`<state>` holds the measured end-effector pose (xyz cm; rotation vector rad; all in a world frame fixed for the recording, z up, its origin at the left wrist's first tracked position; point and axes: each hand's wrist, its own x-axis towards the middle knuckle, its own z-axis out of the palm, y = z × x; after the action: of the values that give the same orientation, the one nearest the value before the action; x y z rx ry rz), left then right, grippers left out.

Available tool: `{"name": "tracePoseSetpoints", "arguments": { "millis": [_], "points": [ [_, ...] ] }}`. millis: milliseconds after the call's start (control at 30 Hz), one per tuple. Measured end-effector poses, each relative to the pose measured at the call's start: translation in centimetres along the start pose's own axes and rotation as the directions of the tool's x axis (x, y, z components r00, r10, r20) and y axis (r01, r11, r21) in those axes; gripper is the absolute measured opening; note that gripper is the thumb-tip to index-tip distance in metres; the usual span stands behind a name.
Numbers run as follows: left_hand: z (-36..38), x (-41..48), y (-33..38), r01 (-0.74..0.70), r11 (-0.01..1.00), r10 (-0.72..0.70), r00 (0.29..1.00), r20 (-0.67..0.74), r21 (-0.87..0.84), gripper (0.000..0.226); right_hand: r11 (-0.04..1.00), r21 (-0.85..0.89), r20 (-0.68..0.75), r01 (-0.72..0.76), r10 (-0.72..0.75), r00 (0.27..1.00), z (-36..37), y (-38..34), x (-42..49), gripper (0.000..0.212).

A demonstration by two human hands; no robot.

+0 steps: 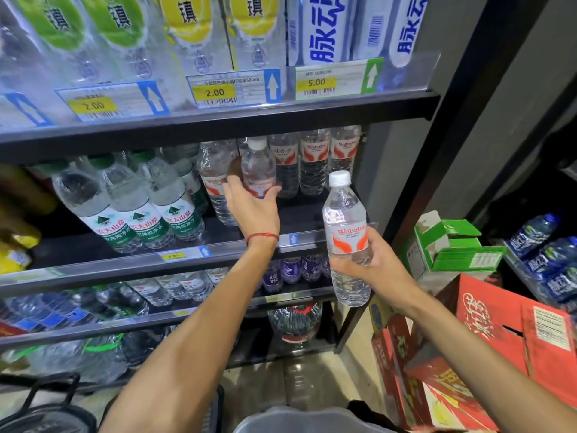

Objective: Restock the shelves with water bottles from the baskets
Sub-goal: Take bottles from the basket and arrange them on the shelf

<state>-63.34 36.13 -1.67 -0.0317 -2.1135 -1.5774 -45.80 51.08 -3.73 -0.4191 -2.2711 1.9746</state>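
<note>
My left hand (253,207) reaches into the middle shelf (93,267) and is shut around a clear white-capped water bottle (258,165) with a red label, held upright among the same brand's bottles (313,160) at the back. My right hand (371,264) grips a second white-capped water bottle (345,226) by its lower half, upright, in front of the shelf's right end. A dark basket (46,407) shows at the bottom left; what it holds is hidden.
Green-labelled bottles (137,210) fill the left of the middle shelf. Price tags (215,92) line the upper shelf edge. Red cartons (499,345) and a green-and-white box (452,245) stack at the right. Lower shelves hold more bottles (290,270).
</note>
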Motion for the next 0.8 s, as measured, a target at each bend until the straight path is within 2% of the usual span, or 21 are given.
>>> {"name": "tracePoseSetpoints", "arguments": {
  "millis": [167, 300, 467, 567, 700, 800],
  "points": [
    [0.6, 0.0, -0.4, 0.005, 1.000, -0.004, 1.000, -0.021, 0.020, 0.060, 1.000, 0.017, 0.020, -0.016, 0.016, 1.000, 0.0, 0.7, 0.2, 0.071],
    [0.9, -0.4, -0.1, 0.026, 0.993, -0.017, 0.997, -0.069, 0.117, 0.052, 0.999, 0.027, 0.058, -0.025, 0.023, 0.998, 0.0, 0.8, 0.4, 0.069],
    [1.4, 0.6, -1.5, 0.060, 0.991, -0.047, 0.993, -0.111, 0.121, 0.068, 0.999, 0.032, 0.110, -0.022, 0.019, 0.994, -0.1, 1.0, 0.8, 0.069],
    [2.0, 0.6, -2.1, 0.143, 0.984, -0.126, 0.980, -0.151, 0.108, 0.062, 0.999, 0.033, 0.138, -0.029, 0.024, 0.990, -0.2, 1.0, 0.9, 0.066],
    [2.9, 0.4, -2.8, 0.269, 0.960, -0.257, 0.955, -0.146, 0.074, 0.076, 0.999, 0.046, 0.139, -0.029, 0.022, 0.990, 0.0, 0.9, 0.9, 0.065],
    [3.4, 0.4, -3.4, 0.277, 0.959, -0.265, 0.953, -0.143, 0.066, 0.074, 0.999, 0.039, 0.123, -0.021, 0.017, 0.992, 0.0, 0.7, 0.8, 0.066]
  ]
}}
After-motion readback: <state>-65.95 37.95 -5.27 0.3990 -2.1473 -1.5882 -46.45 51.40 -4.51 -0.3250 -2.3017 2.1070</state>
